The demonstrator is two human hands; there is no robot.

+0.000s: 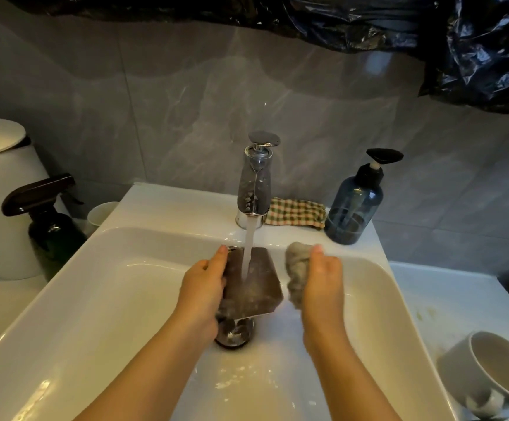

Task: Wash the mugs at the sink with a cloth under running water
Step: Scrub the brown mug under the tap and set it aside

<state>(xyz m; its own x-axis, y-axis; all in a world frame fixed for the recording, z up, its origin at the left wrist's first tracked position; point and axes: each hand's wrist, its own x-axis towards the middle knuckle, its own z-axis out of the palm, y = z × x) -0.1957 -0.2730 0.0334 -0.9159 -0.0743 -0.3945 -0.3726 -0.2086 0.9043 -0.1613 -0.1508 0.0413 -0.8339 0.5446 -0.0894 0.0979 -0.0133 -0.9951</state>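
My left hand grips a dark brown mug, held tilted on its side over the drain of the white sink. Water from the chrome faucet pours onto the mug's side. To the right of the mug, apart from it, my right hand holds a bunched grey cloth. A second mug, grey with a pale inside, lies on its side on the counter at the lower right.
A blue soap pump bottle and a checked cloth sit on the sink's back ledge right of the faucet. A dark spray bottle and a white cup stand at the left. Black plastic sheeting hangs overhead.
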